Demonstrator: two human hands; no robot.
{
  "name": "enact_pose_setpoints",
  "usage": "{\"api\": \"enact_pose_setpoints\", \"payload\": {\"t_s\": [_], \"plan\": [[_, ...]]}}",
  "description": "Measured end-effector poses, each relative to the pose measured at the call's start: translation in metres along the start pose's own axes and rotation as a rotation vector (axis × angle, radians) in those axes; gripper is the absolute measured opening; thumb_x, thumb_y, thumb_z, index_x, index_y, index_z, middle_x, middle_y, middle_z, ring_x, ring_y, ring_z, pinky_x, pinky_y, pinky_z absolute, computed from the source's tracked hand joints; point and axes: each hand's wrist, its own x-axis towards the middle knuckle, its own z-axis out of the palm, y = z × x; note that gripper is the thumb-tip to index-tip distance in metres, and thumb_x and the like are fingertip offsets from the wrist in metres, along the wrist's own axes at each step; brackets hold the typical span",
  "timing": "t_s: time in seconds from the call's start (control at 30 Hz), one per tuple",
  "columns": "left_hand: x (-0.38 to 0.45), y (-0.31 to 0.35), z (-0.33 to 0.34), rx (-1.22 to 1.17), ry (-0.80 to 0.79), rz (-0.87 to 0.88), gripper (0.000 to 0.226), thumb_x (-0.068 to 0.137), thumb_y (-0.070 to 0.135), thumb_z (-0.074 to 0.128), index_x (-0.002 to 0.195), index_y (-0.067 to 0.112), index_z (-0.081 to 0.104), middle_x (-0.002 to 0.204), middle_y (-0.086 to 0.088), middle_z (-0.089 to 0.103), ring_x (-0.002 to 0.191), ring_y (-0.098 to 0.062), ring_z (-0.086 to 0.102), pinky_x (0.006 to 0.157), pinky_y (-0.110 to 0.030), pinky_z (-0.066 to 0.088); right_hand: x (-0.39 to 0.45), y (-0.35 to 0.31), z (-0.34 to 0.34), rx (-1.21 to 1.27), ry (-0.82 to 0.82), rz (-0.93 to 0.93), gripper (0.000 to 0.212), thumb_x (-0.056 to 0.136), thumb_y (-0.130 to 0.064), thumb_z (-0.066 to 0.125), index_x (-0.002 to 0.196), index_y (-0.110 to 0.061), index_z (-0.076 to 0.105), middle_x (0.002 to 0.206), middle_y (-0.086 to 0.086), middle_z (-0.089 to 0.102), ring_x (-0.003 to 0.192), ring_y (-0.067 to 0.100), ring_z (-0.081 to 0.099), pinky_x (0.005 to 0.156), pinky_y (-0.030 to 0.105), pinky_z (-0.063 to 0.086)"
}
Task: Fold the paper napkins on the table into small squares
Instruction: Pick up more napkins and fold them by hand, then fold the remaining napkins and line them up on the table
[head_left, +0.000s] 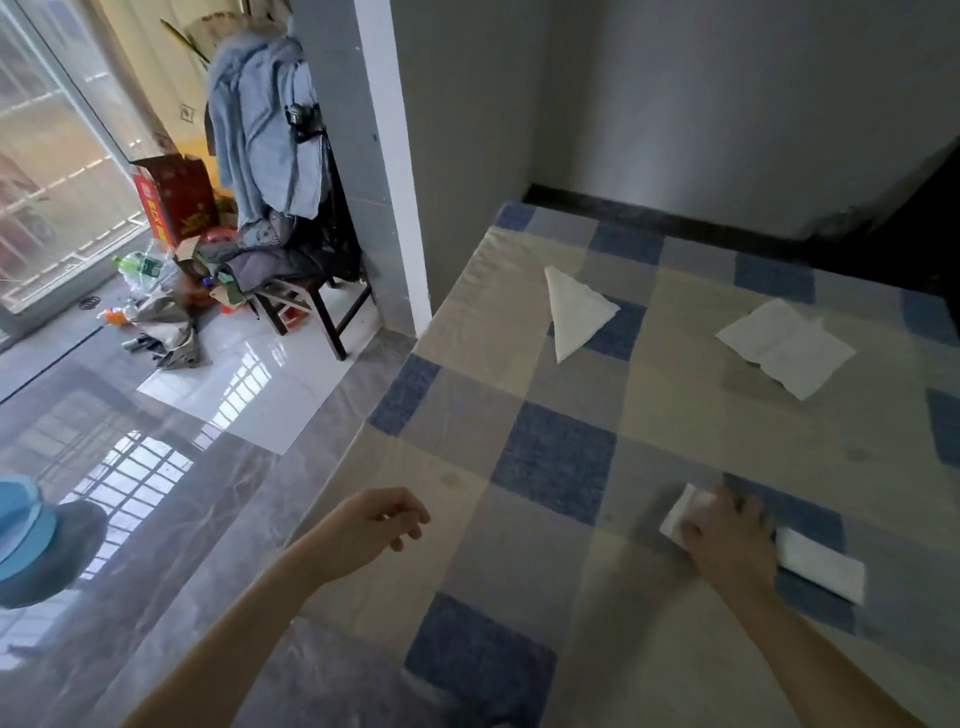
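Two unfolded napkins lie ahead: your left hand (382, 519), loosely curled and empty, is nearer the triangular napkin (576, 312); your right hand (727, 530) presses the folded napkin (691, 512) flat.

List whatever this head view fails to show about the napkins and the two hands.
- Folded napkin under the right hand: its middle is covered, so its fold count is hidden.
- Second folded napkin: its near-left end is behind the wrist.
- Left hand: fingers curled and motion-blurred; it looks empty.
- Open napkin: creases too faint to count.
- Checked tablecloth: cut off by the right and bottom edges.
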Motion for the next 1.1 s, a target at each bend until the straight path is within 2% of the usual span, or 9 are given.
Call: {"api": "enact_pose_setpoints", "payload": {"t_s": [0.1,0.2,0.33,0.43,0.57,0.67,0.77,0.83,1.1], "plan": [[-0.006,-0.008,-0.007,0.003,0.012,-0.023,0.02,0.098,0.017,0.049,0.093,0.024,0.067,0.088,0.006,0.069,0.069,-0.002,0.064,0.06,-0.013,0.048,0.021,0.003,-0.014,0.134,-0.157,0.087,0.073,0.089,-0.034,0.059,0.147,-0.005,0.026,0.14,0.021,0.045,0.12,0.038,0.05,0.095,0.051,0.046],[-0.002,-0.009,-0.004,-0.005,-0.007,-0.029,0.019,0.098,0.017,0.05,0.093,0.025,0.067,0.088,0.005,0.069,0.07,-0.001,0.064,0.06,-0.013,0.048,0.029,-0.001,-0.028,0.246,-0.287,0.038,0.039,0.09,-0.023,0.06,0.122,-0.001,0.053,0.107,0.018,0.065,0.086,0.031,0.061,0.073,0.041,0.051],[0.008,0.0,0.004,-0.004,-0.019,-0.026,0.018,0.098,0.019,0.05,0.099,0.02,0.067,0.091,0.005,0.069,0.072,-0.001,0.064,0.061,-0.012,0.047,0.041,-0.003,-0.04,0.353,-0.414,0.056,0.009,0.084,-0.01,0.064,0.091,-0.009,0.059,0.097,0.018,0.067,0.091,0.033,0.064,0.074,0.04,0.05],[0.019,0.012,0.011,-0.027,-0.013,-0.007,0.018,0.099,0.016,0.049,0.1,0.014,0.067,0.091,0.004,0.067,0.072,0.003,0.063,0.061,-0.01,0.047,0.048,0.002,-0.039,0.456,-0.396,0.088,0.024,0.08,-0.001,0.064,0.101,-0.007,0.054,0.106,0.019,0.062,0.101,0.036,0.06,0.08,0.044,0.05],[0.037,0.027,0.018,-0.012,-0.026,0.017,0.018,0.099,0.015,0.049,0.102,0.015,0.067,0.093,0.002,0.067,0.074,-0.004,0.064,0.063,-0.012,0.048,0.041,0.004,-0.037,0.203,-0.186,-0.012,0.046,0.078,-0.014,0.07,0.116,-0.01,0.044,0.115,0.017,0.046,0.105,0.039,0.05,0.076,0.039,0.044],[0.048,0.04,0.021,0.021,-0.031,0.05,0.018,0.098,0.017,0.049,0.103,0.018,0.067,0.095,0.003,0.068,0.079,-0.009,0.064,0.066,-0.013,0.048,0.037,0.0,-0.03,-0.132,0.015,-0.229,0.032,0.077,-0.014,0.07,0.102,-0.013,0.049,0.103,0.013,0.051,0.092,0.035,0.053,0.068,0.041,0.05],[0.054,0.05,0.017,0.074,-0.032,0.066,0.017,0.098,0.019,0.05,0.101,0.024,0.066,0.095,0.006,0.068,0.083,-0.01,0.065,0.076,-0.022,0.053,0.034,-0.014,-0.033,-0.3,-0.051,-0.262,0.016,0.095,-0.02,0.052,0.111,-0.016,0.052,0.116,0.006,0.054,0.106,0.024,0.054,0.082,0.033,0.051],[0.053,0.054,0.012,0.1,-0.026,0.061,0.015,0.097,0.02,0.051,0.101,0.025,0.065,0.094,0.008,0.068,0.084,-0.01,0.065,0.082,-0.028,0.055,0.026,-0.026,-0.035,-0.333,-0.097,-0.269,0.017,0.089,-0.014,0.062,0.105,-0.011,0.059,0.109,0.01,0.06,0.1,0.027,0.06,0.074,0.036,0.054],[0.008,0.058,-0.032,0.296,0.27,0.14,0.014,0.092,0.026,0.059,0.104,0.028,0.065,0.102,0.015,0.061,0.089,-0.003,0.058,0.08,-0.018,0.046,-0.01,-0.127,-0.077,-0.304,-0.207,-0.415,0.023,0.094,-0.024,0.046,0.111,-0.015,0.058,0.113,0.008,0.061,0.103,0.027,0.06,0.085,0.037,0.048]]}}
